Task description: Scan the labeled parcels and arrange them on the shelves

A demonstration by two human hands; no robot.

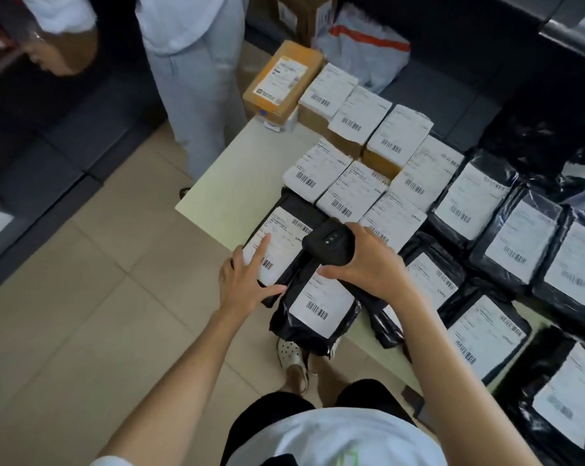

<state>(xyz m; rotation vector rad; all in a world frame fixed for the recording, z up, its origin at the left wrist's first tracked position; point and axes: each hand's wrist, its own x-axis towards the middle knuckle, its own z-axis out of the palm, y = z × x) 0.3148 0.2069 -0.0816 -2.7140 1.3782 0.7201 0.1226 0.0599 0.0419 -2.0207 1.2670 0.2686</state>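
My right hand [368,264] grips a black handheld scanner [328,243] held over the near left parcels. My left hand [247,280] lies flat with spread fingers on a black bagged parcel [281,243], its forefinger on the white label. A second black parcel [318,307] with a barcode label hangs over the table's near edge just below the scanner. Several more labeled black parcels [479,334] fill the right side. Several white-labeled small boxes [344,193] sit in rows behind.
The pale table [230,193] has a bare patch at its left corner. A brown carton [284,82] stands at the far end. Another person in light trousers [197,95] stands on the tiled floor beyond the table. Dark sofas lie left and at the back.
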